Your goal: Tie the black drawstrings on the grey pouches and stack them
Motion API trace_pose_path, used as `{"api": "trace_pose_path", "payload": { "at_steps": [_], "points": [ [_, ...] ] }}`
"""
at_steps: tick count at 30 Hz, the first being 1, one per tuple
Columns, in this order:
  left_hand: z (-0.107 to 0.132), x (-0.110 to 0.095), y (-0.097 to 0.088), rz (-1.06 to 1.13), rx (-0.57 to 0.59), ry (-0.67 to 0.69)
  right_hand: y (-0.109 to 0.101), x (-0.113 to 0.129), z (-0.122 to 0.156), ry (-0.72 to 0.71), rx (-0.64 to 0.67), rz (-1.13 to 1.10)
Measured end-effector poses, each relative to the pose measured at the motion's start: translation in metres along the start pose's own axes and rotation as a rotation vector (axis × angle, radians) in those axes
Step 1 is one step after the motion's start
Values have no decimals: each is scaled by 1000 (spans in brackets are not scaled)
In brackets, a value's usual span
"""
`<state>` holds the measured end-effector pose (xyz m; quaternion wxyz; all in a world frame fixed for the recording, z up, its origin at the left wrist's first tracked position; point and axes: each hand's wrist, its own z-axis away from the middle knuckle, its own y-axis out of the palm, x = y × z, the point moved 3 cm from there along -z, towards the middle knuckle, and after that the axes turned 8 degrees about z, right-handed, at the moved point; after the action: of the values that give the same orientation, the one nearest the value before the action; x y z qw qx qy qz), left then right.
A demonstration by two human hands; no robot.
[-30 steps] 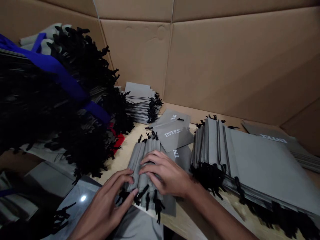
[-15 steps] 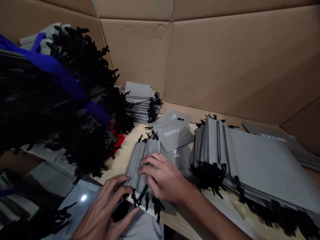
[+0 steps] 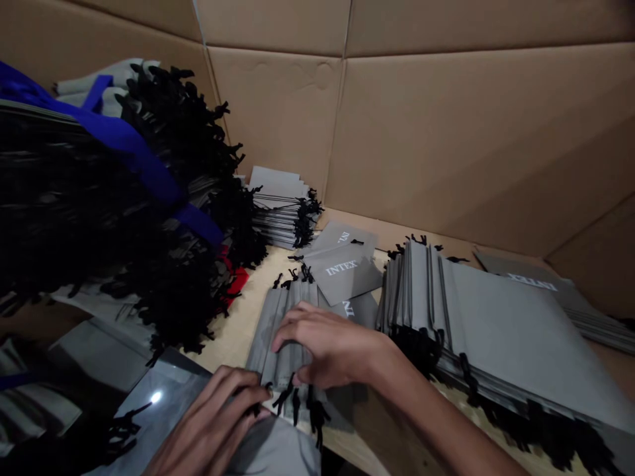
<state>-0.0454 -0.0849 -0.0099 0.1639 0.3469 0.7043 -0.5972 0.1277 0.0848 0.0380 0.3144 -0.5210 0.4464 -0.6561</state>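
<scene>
A row of folded grey drawstring bags [image 3: 261, 330] with black knotted cords lies in front of me, overlapping like shingles. My right hand [image 3: 330, 344] rests on these bags, fingers bent over them and thumb apart near the lower edge. Its fingertips touch the cloth. At the row's lower left corner, my left hand [image 3: 215, 413] has its fingers and thumb drawn together on the edge of a grey drawstring bag, beside the black cord ends; the exact grip is partly hidden. Another grey bag [image 3: 282, 449] lies below, close to the left hand.
Loose INTEX bags [image 3: 350, 274] lie behind the row. Thick bag stacks stand at right [image 3: 526, 330] and at the back [image 3: 278, 211]. A tall heap of corded bags with a blue strap [image 3: 141, 155] fills the left. Cardboard walls [image 3: 446, 132] enclose the table.
My left hand's fingers have closed together at the bag edge, where thumb and fingers were apart. My right hand has shifted slightly, its thumb now nearer the lower edge.
</scene>
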Motion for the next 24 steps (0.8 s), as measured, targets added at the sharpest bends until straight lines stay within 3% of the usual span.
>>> {"api": "trace_pose_path", "payload": {
  "at_steps": [3, 6, 9, 11, 14, 17, 20, 24],
  "points": [
    [-5, -6, -6, 25, 11, 53, 1, 1, -1, 12, -11, 17],
    [-7, -7, -8, -34, -61, 52, 3, 6, 0, -6, -95, 0],
    [-9, -7, -5, -74, -119, 17, 5, 15, 5, 43, -374, 39],
    [-11, -8, -3, -81, -154, -12, 10, 21, 11, 60, -593, 187],
    [-17, -11, 0, -59, -237, -14, 24, 27, 22, -81, -839, 415],
    [-20, -11, 0, -29, -304, -18, 37, 27, 32, -227, -1009, 469],
    [-16, -8, 1, -8, -302, -68, 46, 32, 32, -284, -998, 432],
    [-7, -4, 2, 22, -298, -119, 38, 49, 16, -119, -853, 277]
  ]
}}
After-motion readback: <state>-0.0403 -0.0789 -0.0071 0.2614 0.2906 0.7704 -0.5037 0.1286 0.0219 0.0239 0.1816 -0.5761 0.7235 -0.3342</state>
